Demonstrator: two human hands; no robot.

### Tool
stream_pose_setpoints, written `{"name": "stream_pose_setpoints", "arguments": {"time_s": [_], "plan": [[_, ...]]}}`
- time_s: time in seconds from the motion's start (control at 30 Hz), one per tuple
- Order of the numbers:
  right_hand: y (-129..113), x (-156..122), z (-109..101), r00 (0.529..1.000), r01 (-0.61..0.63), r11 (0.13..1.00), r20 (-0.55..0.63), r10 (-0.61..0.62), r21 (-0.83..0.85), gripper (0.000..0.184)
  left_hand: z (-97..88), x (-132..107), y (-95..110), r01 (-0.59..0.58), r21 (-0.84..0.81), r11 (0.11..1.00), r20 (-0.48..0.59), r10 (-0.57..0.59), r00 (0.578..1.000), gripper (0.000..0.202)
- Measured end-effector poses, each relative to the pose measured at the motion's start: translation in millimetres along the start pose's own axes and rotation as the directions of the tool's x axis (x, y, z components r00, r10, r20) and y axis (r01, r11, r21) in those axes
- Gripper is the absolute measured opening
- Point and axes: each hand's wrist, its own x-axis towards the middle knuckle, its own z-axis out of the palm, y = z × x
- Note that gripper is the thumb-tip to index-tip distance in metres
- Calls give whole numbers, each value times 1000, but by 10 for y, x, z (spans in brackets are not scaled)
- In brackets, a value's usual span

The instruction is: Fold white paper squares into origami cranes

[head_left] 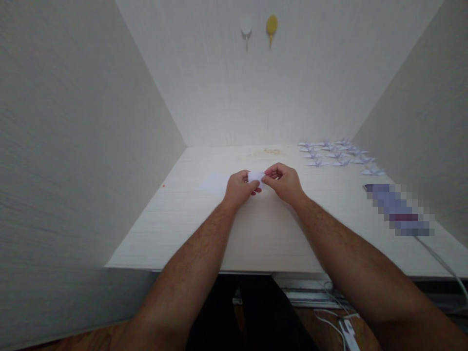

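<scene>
Both my hands meet over the middle of the white desk (183, 234). My left hand (239, 187) and my right hand (283, 183) pinch a small folded piece of pale paper (256, 176) between their fingertips, one hand on each end. The paper is held just above the desk top. A sheet of pale paper (214, 184) lies flat on the desk just left of my left hand.
Several folded paper cranes (338, 153) stand in a group at the back right. A blurred flat object (398, 209) with a cable lies at the right edge. Two hooks (259, 27) hang on the back wall. Walls close in on both sides.
</scene>
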Motion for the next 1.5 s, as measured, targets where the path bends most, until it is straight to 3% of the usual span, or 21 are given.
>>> {"name": "stream_pose_setpoints", "arguments": {"time_s": [0.17,0.27,0.4,0.5,0.73,0.87,1.1,1.3,1.5], "plan": [[-29,-19,14,1000,5,1000,-1,-5,-5,18,-6,-9,5,-11,-9,1000,45,11,999,12],[-31,-34,13,999,33,999,3,-33,-36,9,-12,-9,10,-10,-42,999,59,12,998,13],[-8,-45,-10,985,166,969,-13,-171,-183,4,-18,17,2,32,-102,994,59,-26,998,16],[25,-44,-30,954,295,907,42,-296,-300,8,-24,41,-16,54,-136,989,64,-46,997,18],[26,-38,-66,900,435,839,175,-399,-326,12,-23,57,-55,88,-208,974,71,-75,995,18],[5,-42,-70,905,420,853,216,-367,-310,10,-28,76,-87,97,-205,974,76,-83,994,20],[61,-18,-35,951,309,911,119,-287,-273,11,-35,60,-69,90,-206,974,101,-70,992,25],[84,-21,-24,957,287,926,121,-264,-245,9,-36,67,-92,58,-120,991,75,-50,996,30],[81,-24,-14,985,163,975,83,-152,-150,11,-29,77,-102,53,-88,995,50,-49,998,25]]}}
